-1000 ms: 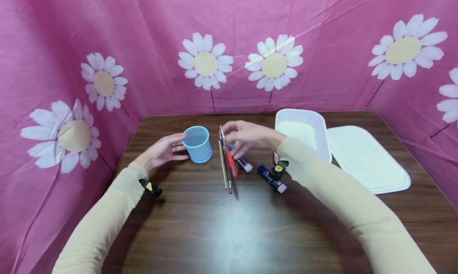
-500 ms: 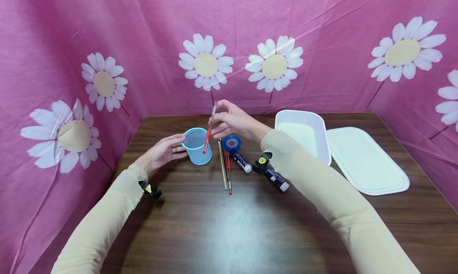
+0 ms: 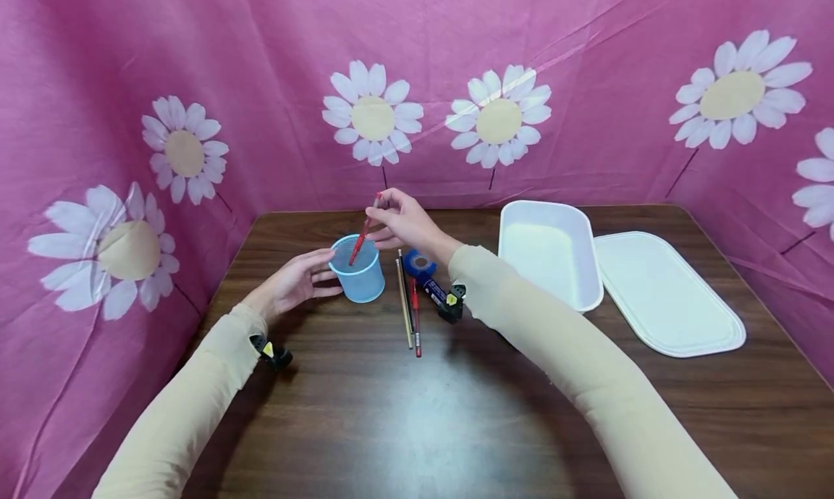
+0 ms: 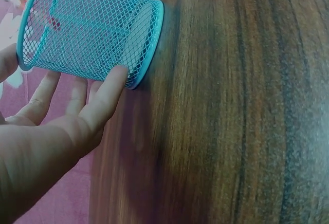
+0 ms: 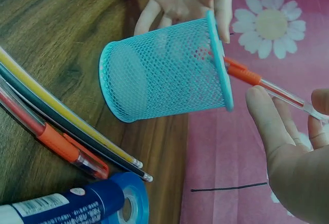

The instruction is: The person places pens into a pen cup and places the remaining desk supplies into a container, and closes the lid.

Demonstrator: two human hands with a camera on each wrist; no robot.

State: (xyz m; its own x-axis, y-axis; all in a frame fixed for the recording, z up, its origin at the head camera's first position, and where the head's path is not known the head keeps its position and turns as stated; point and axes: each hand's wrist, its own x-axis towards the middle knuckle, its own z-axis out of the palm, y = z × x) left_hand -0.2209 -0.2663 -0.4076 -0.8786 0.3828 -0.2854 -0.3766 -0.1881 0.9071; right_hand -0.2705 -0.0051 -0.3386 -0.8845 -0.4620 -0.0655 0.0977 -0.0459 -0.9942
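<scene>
A light blue mesh pen cup [image 3: 362,283] stands upright at the back left of the table. My left hand [image 3: 296,282] touches its left side with spread, mostly straight fingers; in the left wrist view a fingertip [image 4: 119,75] rests near the cup's base. Between thumb and fingers, my right hand [image 3: 409,222] pinches a red gel pen [image 3: 360,240] near its upper end. The pen is tilted, and its lower end is just inside the cup's rim, as the right wrist view shows, where the orange-red cap [image 5: 241,72] crosses the opening.
Right of the cup lie pencils [image 3: 405,307], another red pen [image 3: 415,300], a blue tape roll [image 3: 420,263] and a glue stick [image 3: 433,290], partly covered by the wrist camera. A white container [image 3: 550,267] and its lid [image 3: 674,296] are at the right.
My right hand has lifted one red pen from the group on the table and carried it left, its lower end now inside the cup's mouth. My left hand has stayed at the cup.
</scene>
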